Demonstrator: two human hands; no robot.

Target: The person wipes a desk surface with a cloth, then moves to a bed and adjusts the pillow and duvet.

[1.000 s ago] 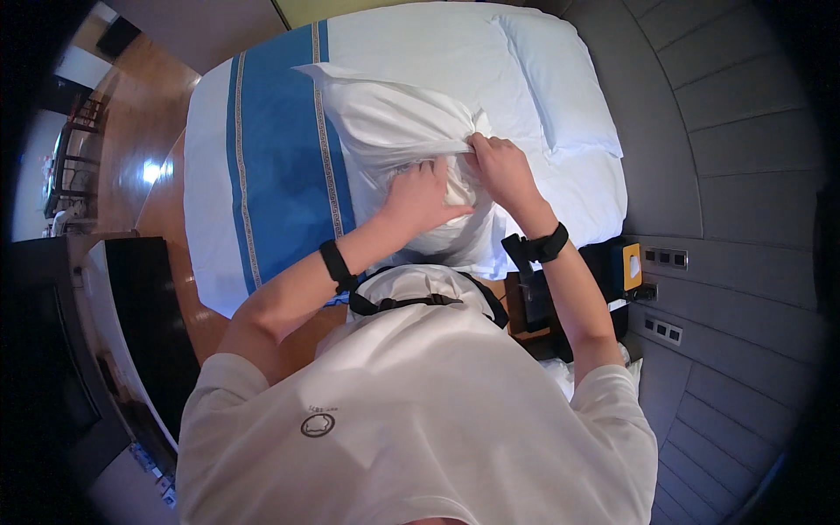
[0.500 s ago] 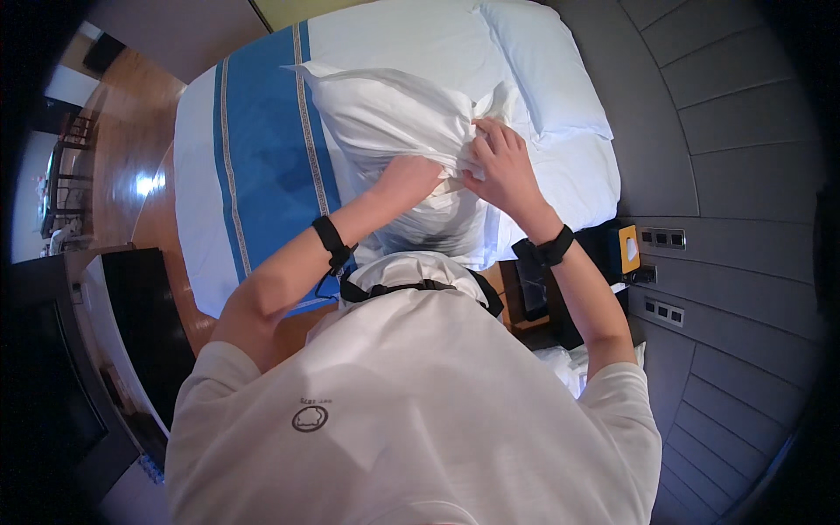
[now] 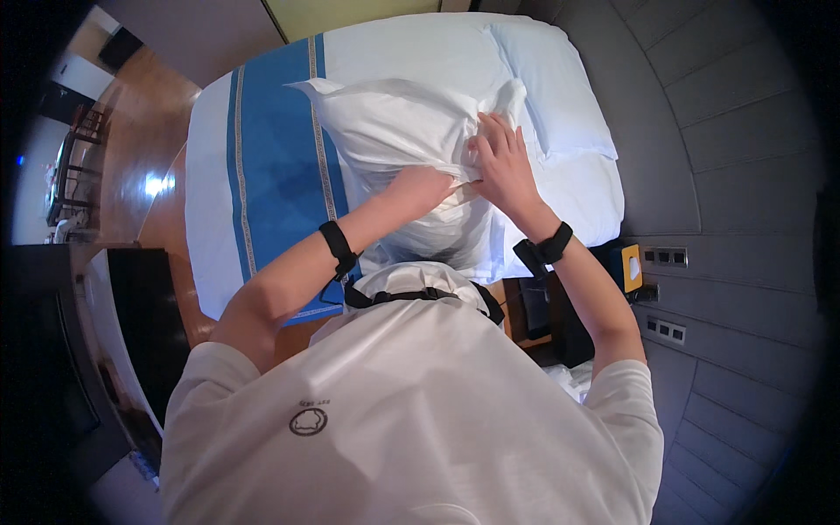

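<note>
A white pillowcase (image 3: pixel 394 122), loosely folded and bulging, stands above the near side of the bed in front of me. One pointed corner sticks out to the left, another rises at the upper right. My left hand (image 3: pixel 426 189) is closed around its gathered cloth near the middle; the fingertips are tucked out of sight. Just right of it, my right hand (image 3: pixel 503 166) grips the bunched edge, with bent fingers over the fabric. The two hands almost meet. Whether a pillow fills the case cannot be made out.
The bed (image 3: pixel 577 192) has white bedding, a blue runner (image 3: pixel 276 149) across its left part and a white pillow (image 3: pixel 551 87) at the right. A nightstand (image 3: pixel 525 315) stands at my right, beside a grey panelled wall (image 3: pixel 735 184). Wooden floor (image 3: pixel 140 166) lies left.
The view has shifted slightly, so the bed sits lower in the picture. Both hands keep hold of the pillowcase, and its upper right corner stands more upright and bunched.
</note>
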